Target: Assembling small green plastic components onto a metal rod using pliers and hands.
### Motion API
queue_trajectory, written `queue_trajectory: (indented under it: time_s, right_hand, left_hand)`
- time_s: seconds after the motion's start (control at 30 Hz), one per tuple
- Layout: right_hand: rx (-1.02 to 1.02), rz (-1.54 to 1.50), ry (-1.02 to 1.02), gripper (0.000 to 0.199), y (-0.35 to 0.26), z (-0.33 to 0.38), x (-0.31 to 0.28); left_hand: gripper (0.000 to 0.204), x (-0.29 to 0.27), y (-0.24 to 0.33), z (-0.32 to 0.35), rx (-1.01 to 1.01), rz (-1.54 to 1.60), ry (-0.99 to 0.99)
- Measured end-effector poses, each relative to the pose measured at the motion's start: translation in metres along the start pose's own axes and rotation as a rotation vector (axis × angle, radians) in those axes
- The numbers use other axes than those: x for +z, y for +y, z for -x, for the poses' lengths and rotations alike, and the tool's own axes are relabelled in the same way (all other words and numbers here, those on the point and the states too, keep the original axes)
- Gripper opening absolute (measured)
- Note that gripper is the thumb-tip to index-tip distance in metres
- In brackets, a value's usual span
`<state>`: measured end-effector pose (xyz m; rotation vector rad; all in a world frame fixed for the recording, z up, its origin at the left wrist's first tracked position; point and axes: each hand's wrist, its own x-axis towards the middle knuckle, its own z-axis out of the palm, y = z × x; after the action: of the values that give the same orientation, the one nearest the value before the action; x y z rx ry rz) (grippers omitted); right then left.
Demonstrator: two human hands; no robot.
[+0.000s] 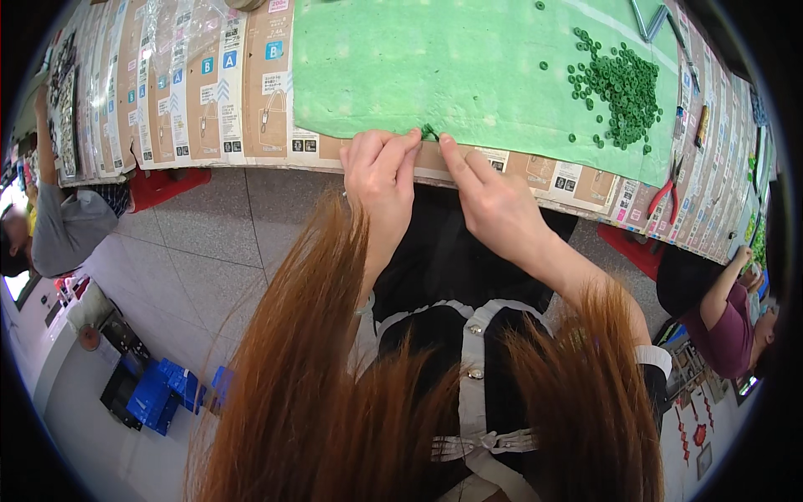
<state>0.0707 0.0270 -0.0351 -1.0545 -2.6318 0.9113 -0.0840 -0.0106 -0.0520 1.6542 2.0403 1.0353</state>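
Note:
Close to the near edge of the light green mat [376,67], my two hands meet at the fingertips over a small dark green piece [429,132]. My left hand [381,171] has its fingers curled and pinched together at one side of the piece. On the other side my right hand [493,197] holds it, index finger stretched forward and thumb hidden below. The piece's exact shape is too small to make out. A heap of small dark green rings [623,92] lies on the right part of the mat, with several stray rings around it.
Red-handled pliers [667,191] lie right of the mat, with metal tools [657,23] beyond the heap. Clear plastic [180,33] covers the far left of the cardboard-topped table [251,134]. Other people sit at left [75,226] and right [728,322]. Blue bins [159,397] stand lower left.

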Motion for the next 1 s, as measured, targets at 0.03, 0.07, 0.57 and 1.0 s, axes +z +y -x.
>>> queue_trajectory:
  time_s: [0.03, 0.07, 0.57, 1.0]
  right_hand:
    - [-0.021, 0.082, -0.022, 0.063, -0.001, 0.0, -0.001]
    - [-0.019, 0.085, -0.021, 0.063, -0.002, -0.001, -0.002]
    - [-0.128, 0.273, 0.015, 0.057, -0.001, -0.006, -0.001]
    - [-0.002, 0.095, 0.068, 0.06, -0.004, 0.003, 0.005]
  left_hand:
    - [0.014, 0.0, 0.0, 0.0, 0.002, 0.004, 0.001]
    - [0.014, 0.0, 0.0, 0.001, -0.005, 0.012, 0.003]
    - [0.013, 0.003, -0.002, 0.002, -0.01, 0.021, 0.028]
    - [0.014, 0.007, -0.002, 0.001, -0.047, -0.018, 0.021]
